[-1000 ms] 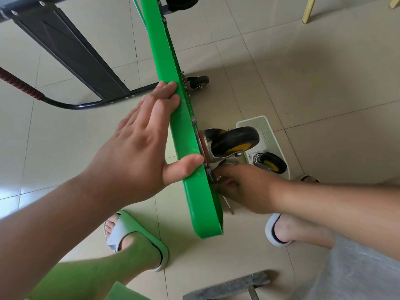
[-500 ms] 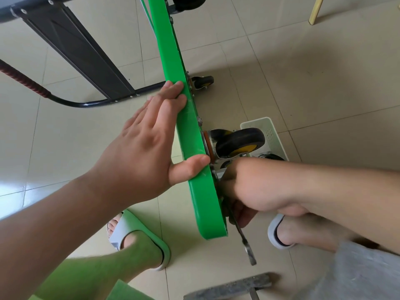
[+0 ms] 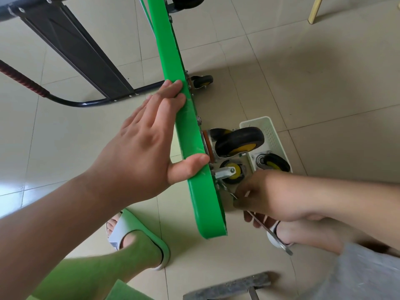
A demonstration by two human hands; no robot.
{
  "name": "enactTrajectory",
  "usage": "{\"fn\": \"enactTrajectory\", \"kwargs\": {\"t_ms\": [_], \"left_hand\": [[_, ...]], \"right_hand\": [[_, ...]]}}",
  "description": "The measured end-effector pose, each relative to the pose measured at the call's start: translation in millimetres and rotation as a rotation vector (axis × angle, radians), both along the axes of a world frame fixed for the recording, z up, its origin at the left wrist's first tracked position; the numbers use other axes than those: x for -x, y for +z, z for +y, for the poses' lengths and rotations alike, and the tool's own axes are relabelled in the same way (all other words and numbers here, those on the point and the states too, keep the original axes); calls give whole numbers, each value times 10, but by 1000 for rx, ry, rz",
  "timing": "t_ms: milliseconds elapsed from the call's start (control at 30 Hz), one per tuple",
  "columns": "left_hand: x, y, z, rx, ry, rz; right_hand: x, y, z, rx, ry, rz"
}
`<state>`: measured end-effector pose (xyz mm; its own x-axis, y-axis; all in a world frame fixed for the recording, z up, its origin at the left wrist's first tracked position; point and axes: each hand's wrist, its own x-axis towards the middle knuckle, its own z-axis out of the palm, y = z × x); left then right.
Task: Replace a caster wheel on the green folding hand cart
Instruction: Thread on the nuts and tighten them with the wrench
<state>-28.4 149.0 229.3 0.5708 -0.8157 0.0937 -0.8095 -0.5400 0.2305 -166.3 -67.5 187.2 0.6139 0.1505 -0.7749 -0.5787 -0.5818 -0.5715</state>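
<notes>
The green hand cart deck [image 3: 190,135] stands on its edge, running from the top centre down to the floor. My left hand [image 3: 142,146] steadies it, fingers flat on the deck's left face and thumb hooked over the near edge. A black caster wheel with a yellow hub [image 3: 239,140] is mounted on the deck's right side, and a smaller caster [image 3: 232,173] sits just below it. My right hand [image 3: 264,195] grips a metal wrench [image 3: 271,232] whose head is at the caster's mounting bolts. The bolts themselves are mostly hidden.
A white perforated basket [image 3: 270,133] on the floor holds a spare caster [image 3: 275,163]. Another mounted caster [image 3: 202,81] sits farther up the deck. The black folded cart handle [image 3: 71,50] lies left. My slippered feet flank the deck; a dark tool [image 3: 229,286] lies near the bottom edge.
My right hand swung the wrench from beside the deck down and outward to the right, away from the deck. The smaller caster below the big wheel became visible. My left hand kept its hold.
</notes>
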Motion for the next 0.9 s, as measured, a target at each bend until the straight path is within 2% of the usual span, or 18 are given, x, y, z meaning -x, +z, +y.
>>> {"fn": "enactTrajectory", "kwargs": {"t_ms": [100,600,767,900], "left_hand": [[-1,0,-2,-3,0,4],[1,-6,6,-4,-1,17],[-5,-4,7,-2,-4,20],[0,-7,8,-7,-3,25]], "right_hand": [[-30,-179,-22,224,113,-191],[-125,-440,104,44,-31,-473],[-85,-372,195,54,-12,-415],[-61,-166,219,159,131,-341]]}}
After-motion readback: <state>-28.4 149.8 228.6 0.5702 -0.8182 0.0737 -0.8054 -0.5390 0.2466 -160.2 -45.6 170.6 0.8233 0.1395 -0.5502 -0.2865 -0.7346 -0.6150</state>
